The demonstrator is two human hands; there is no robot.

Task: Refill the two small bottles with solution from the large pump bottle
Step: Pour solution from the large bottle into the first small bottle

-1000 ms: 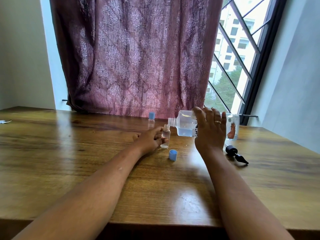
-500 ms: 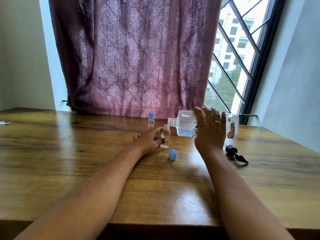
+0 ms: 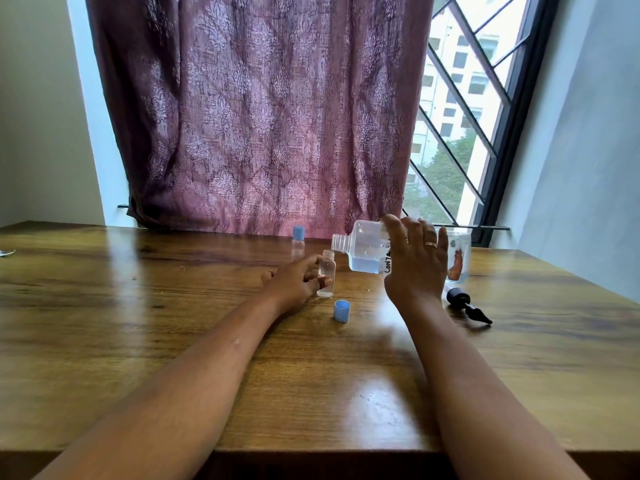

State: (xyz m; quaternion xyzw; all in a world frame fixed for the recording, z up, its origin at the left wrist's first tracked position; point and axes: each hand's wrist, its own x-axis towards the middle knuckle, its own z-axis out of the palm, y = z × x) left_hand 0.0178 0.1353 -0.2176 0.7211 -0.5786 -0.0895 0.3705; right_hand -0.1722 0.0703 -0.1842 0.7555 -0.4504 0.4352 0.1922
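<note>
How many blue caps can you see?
2. One blue cap is on the small bottle at the back by the curtain; the other cap lies loose on the table near the open small bottle.

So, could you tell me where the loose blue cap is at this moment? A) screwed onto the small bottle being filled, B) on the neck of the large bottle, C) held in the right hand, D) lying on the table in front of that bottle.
D: the loose blue cap lies on the table, nearer the camera than the open small bottle steadied by the left hand.
</note>
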